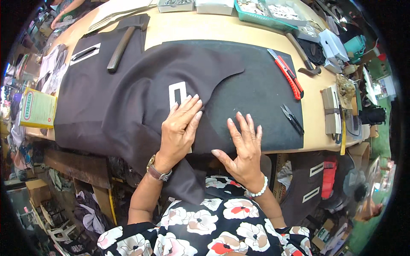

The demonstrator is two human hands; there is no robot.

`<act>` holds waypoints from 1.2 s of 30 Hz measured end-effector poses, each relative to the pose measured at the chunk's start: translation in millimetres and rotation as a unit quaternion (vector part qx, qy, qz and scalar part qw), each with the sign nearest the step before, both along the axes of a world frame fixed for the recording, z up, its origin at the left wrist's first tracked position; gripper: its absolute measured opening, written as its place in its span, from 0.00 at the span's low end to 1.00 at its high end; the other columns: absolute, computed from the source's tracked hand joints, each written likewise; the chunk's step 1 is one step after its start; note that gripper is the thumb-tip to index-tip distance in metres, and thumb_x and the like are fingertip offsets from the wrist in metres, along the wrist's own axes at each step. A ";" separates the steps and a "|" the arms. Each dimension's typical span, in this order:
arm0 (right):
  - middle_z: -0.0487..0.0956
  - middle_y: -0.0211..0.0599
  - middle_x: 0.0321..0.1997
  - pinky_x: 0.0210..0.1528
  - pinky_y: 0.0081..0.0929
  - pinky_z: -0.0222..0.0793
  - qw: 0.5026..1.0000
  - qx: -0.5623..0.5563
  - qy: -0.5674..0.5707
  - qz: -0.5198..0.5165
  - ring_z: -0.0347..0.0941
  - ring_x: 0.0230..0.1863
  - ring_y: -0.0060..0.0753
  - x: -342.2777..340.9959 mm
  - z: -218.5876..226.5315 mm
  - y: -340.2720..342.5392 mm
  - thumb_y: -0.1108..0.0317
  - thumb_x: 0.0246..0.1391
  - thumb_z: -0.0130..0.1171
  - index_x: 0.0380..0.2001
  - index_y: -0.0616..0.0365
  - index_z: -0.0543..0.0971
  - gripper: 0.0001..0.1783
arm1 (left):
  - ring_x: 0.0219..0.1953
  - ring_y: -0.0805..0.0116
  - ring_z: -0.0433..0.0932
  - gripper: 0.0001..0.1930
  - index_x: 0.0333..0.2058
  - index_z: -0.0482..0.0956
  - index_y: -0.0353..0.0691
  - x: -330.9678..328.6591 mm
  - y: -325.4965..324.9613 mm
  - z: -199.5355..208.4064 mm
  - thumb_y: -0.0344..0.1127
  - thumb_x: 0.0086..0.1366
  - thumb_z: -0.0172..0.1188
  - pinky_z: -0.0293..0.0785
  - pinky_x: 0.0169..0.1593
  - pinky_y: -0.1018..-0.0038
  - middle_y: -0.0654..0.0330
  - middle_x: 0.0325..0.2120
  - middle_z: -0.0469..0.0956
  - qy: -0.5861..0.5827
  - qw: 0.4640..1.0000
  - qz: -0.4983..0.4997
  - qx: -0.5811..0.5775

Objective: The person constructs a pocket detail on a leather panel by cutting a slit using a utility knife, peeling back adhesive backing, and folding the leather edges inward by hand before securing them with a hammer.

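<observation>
Dark brown leather-like sheet material lies in soft folds over the table and hangs past its front edge. My left hand rests flat on it, fingers stretched out and close together, over the lower end of a white rectangular frame-shaped patch with a dark slot. The palm covers part of that patch. To its right, my right hand is spread over the black cutting mat near the front edge, holding nothing. A red utility knife and small black thread snips lie on the mat's right side.
A hammer lies on the material at the left, near another white patch. A second hammer sits right of the mat. Trays of small parts line the back. A yellow-green box stands at the left edge.
</observation>
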State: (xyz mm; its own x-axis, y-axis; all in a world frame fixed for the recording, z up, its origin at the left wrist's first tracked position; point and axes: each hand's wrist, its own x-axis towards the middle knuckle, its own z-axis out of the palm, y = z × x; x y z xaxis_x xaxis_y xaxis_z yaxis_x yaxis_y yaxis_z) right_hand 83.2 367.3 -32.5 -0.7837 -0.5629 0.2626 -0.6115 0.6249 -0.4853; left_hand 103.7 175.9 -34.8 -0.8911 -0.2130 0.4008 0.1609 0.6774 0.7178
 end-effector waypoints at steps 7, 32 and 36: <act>0.74 0.38 0.52 0.61 0.57 0.48 0.994 -0.093 0.028 0.046 0.64 0.59 0.47 -3.7 16.7 -16.7 0.59 0.46 0.65 0.45 0.57 0.77 0.23 | 0.55 0.52 0.71 0.13 0.45 0.78 0.33 -5.4 -7.9 5.2 0.30 0.62 0.55 0.60 0.60 0.60 0.49 0.48 0.76 0.045 0.998 0.036 0.001; 0.80 0.41 0.38 0.37 0.29 0.71 0.976 -0.202 -0.008 0.087 0.77 0.34 0.41 0.6 24.5 -39.6 0.73 0.41 0.68 0.41 0.62 0.77 0.20 | 0.49 0.61 0.76 0.11 0.42 0.79 0.31 0.4 -13.0 10.0 0.23 0.63 0.53 0.68 0.54 0.69 0.53 0.42 0.80 0.203 0.948 0.165 0.178; 0.80 0.42 0.36 0.33 0.32 0.71 0.952 -0.229 -0.003 0.201 0.77 0.30 0.40 12.3 33.0 -72.3 0.69 0.41 0.67 0.37 0.61 0.76 0.18 | 0.47 0.68 0.76 0.14 0.46 0.77 0.32 46.3 -84.5 7.5 0.30 0.68 0.46 0.69 0.53 0.72 0.53 0.45 0.78 0.154 0.866 0.475 0.027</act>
State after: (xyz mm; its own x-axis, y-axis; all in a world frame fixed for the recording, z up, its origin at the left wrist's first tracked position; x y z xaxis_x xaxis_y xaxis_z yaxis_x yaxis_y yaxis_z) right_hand 95.5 295.0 0.5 -0.5314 -0.6456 0.5484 -0.7525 0.0625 -0.6556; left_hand 149.9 91.5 -27.3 -0.1564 -0.8166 0.5556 -0.2610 0.5767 0.7741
